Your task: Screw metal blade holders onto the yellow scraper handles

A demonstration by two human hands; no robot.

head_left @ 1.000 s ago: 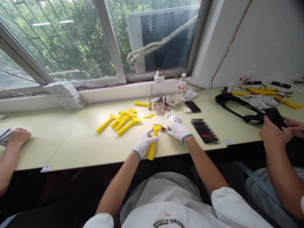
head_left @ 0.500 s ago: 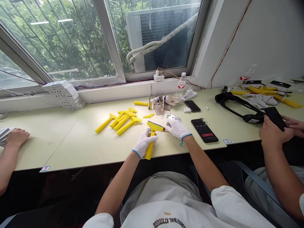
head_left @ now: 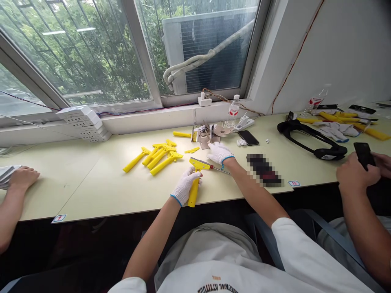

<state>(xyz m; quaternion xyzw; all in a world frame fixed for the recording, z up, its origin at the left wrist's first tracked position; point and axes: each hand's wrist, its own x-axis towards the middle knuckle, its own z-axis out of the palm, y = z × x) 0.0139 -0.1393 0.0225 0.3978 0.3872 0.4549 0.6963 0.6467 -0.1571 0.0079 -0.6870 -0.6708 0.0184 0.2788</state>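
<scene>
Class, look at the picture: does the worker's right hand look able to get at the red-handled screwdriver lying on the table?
Probably yes. The right hand rests just beyond the screwdriver, which lies bare on the table beside the yellow scraper that the left hand grips; nothing lies between them.

Bare table (head_left: 100,183) left; yellow scrapers (head_left: 157,155) crowd beyond.

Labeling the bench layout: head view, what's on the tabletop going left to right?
Co-worker's hand → pile of yellow scraper handles → left hand gripping the yellow scraper → right hand → black phone → black strap → another person's hand holding a phone.
</scene>
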